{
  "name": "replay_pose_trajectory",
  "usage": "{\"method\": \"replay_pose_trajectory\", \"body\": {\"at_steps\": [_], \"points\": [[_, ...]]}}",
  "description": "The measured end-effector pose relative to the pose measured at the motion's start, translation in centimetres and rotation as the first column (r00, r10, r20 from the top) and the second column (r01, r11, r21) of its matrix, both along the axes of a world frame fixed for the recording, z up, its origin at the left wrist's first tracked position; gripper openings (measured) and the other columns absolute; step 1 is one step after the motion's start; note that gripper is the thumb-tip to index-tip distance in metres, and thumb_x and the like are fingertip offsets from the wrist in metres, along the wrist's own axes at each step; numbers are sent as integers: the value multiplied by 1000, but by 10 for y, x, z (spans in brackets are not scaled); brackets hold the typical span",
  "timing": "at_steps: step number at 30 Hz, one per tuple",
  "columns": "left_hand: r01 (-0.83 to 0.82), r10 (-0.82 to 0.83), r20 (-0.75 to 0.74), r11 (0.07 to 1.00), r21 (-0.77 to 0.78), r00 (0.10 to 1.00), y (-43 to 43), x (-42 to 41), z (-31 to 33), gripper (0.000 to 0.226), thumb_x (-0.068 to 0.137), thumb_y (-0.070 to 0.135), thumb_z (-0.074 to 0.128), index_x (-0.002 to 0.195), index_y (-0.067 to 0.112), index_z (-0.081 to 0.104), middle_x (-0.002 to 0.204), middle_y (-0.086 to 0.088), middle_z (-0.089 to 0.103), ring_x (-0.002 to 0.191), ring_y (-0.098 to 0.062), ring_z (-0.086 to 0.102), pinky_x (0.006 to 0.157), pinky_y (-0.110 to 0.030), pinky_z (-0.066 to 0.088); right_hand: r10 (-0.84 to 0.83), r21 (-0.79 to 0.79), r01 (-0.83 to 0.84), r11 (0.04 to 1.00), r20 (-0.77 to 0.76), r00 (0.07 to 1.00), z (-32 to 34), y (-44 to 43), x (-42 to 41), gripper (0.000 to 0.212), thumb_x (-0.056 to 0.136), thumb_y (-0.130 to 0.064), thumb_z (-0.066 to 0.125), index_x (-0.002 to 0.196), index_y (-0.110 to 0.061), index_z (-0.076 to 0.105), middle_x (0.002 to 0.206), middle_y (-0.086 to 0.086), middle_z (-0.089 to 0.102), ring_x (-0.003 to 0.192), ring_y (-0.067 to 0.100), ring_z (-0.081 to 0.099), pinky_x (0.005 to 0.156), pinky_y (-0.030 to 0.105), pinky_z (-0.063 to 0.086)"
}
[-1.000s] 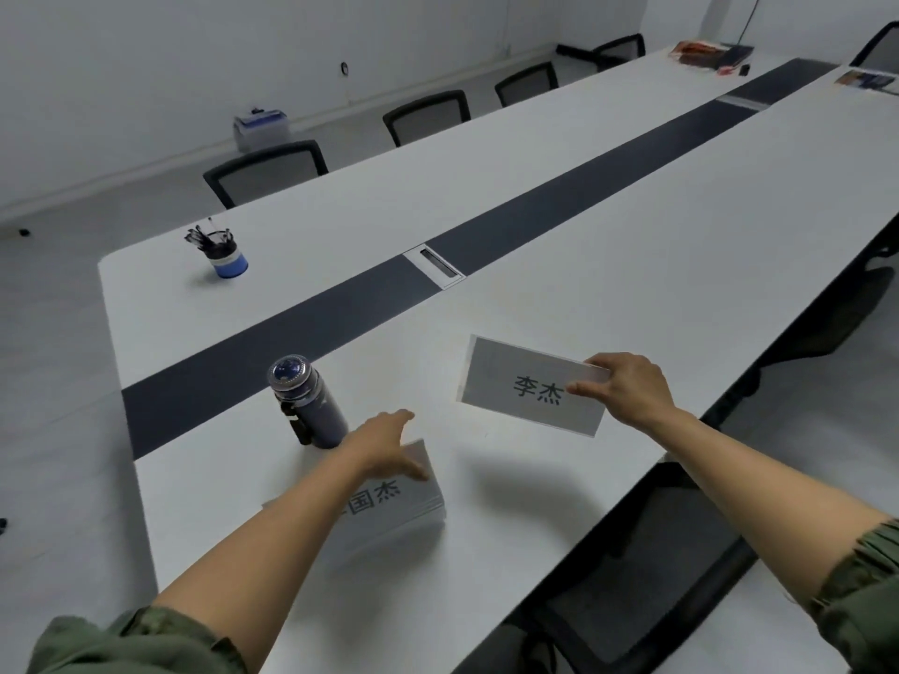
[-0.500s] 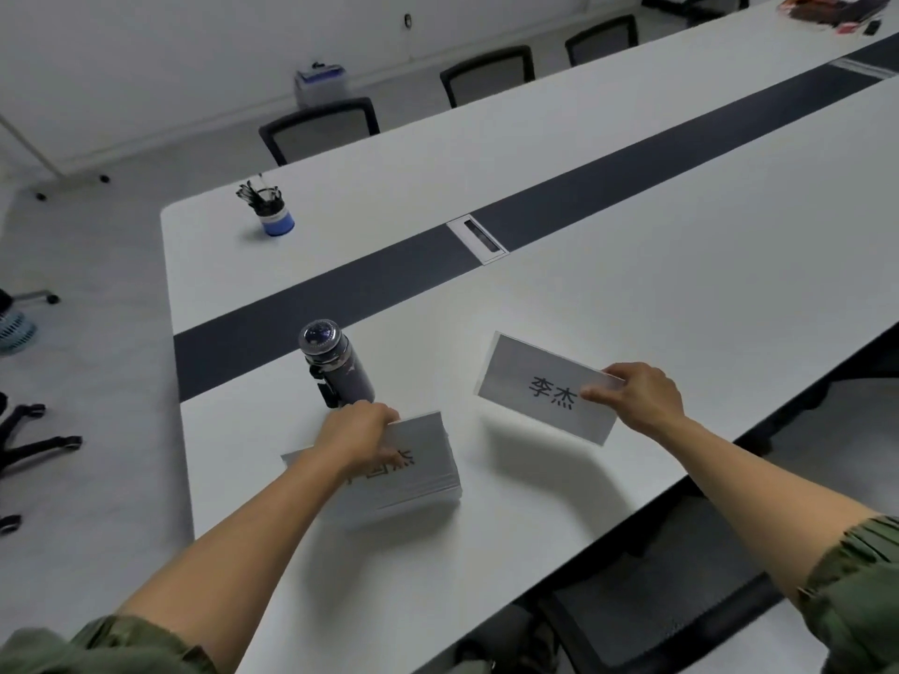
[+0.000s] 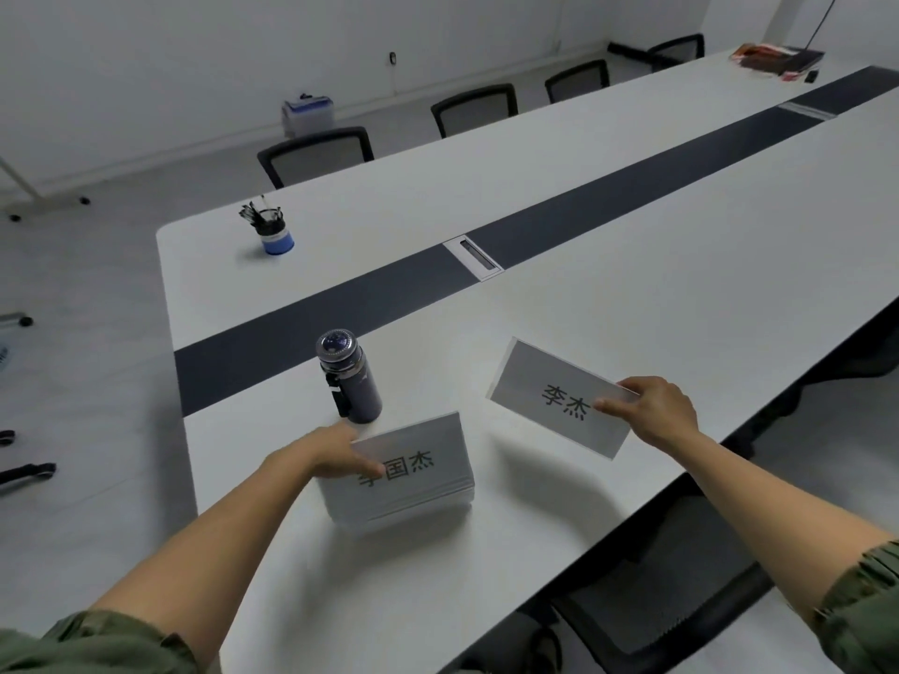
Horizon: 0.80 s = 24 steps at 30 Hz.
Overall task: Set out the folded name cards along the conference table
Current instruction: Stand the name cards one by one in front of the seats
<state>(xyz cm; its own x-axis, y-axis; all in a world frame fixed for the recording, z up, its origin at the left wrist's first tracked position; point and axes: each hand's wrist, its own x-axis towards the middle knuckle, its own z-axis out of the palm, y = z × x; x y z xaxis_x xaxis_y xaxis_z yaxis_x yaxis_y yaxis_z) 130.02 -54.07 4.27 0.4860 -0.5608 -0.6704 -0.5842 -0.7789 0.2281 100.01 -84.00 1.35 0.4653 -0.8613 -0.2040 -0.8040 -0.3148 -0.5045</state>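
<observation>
Long white conf. table (image 3: 681,308) fills the rm, dark strip (image 3: 632,185) running down its middle w/ a cable hatch (image 3: 473,259) set in. Black mesh chairs (image 3: 316,155) lined along the far edge, one more chair (image 3: 671,600) tucked at the near edge. Plain white wall (image 3: 194,51) behind, pale grey floor (image 3: 87,333), small box (image 3: 307,114) at the wall's foot. Light flat, even.

Name card (image 3: 559,398), right of the bottle (image 3: 348,377) and pinched by the right hand (image 3: 656,415), reads 李杰 in black | front card of the stack (image 3: 418,471), just in front of the bottle, shows 国杰 | its first character sits half under the left hand (image 3: 326,454) thumb, can't be read
</observation>
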Motion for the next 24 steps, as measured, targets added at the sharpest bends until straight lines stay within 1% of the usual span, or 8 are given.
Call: {"method": "replay_pose_trajectory", "body": {"at_steps": [2, 5, 9, 12, 14, 15, 17, 24], "points": [[-40, 43, -78, 998, 50, 996, 18, 8, -1, 52, 79, 48, 72, 121, 22, 56, 125, 0, 57, 105, -20, 53, 69, -28, 44, 6, 13, -6, 1000, 1, 1000, -3, 10, 4, 30, 76, -55, 74, 88, -28, 71, 86, -2, 69, 82, 22, 62, 70, 36, 49], [-76, 77, -134, 997, 15, 988, 30, 16, -6, 46, 75, 47, 76, 107, 21, 55, 115, 2, 58, 104, -18, 55, 85, -31, 46, 24, 31, -24, 999, 6, 1000, -5, 24, 12, 30, 76, -55, 74, 87, -27, 72, 84, -3, 69, 79, 21, 62, 66, 34, 48], [-158, 137, -224, 984, -78, 965, 24, 24, -13, 54, 51, 59, 77, 74, 20, 47, 80, -1, 52, 77, -21, 47, 67, -29, 33, 64, 21, -64, 998, 10, 998, -3, 39, 22, 29, 76, -55, 74, 88, -29, 71, 82, -7, 67, 77, 18, 61, 57, 30, 40], [-131, 107, -273, 989, -71, 956, 13, 25, -14, 56, 54, 55, 77, 59, 22, 33, 65, 0, 37, 64, -18, 33, 58, -29, 21, 75, 12, -75, 997, -2, 997, -3, 46, 24, 29, 76, -55, 73, 85, -27, 72, 79, -7, 67, 76, 17, 61, 59, 32, 43], [-104, 83, -319, 993, -47, 944, 6, 27, -14, 52, 56, 57, 78, 69, 14, 52, 78, -5, 53, 72, -22, 50, 68, -31, 36, 71, 15, -71, 997, -2, 998, -3, 49, 22, 30, 76, -55, 73, 84, -26, 72, 79, -6, 68, 75, 17, 61, 62, 34, 46], [-96, 76, -333, 994, -45, 940, 3, 27, -14, 57, 59, 56, 79, 88, 10, 62, 94, -5, 60, 89, -25, 58, 80, -33, 43, 67, 19, -67, 998, 1, 998, -2, 49, 20, 30, 76, -55, 73, 84, -26, 72, 80, -6, 68, 75, 17, 62, 63, 34, 47], [-81, 70, -370, 997, -15, 927, -4, 29, -16, 73, 58, 51, 80, 116, 11, 61, 116, -3, 63, 110, -25, 61, 98, -39, 48, 56, 26, -56, 998, 3, 998, -2, 48, 16, 29, 76, -55, 73, 84, -27, 72, 81, -6, 69, 75, 16, 62, 63, 34, 47], [-80, 60, -395, 996, -33, 917, -21, 27, -3, 74, 55, 35, 83, 122, 22, 56, 115, -6, 65, 99, -22, 66, 82, -34, 55, 11, 55, -11, 998, -3, 1000, -6, 38, -8, 26, 76, -55, 75, 85, -31, 69, 85, -6, 70, 81, 19, 63, 68, 36, 50]]}}
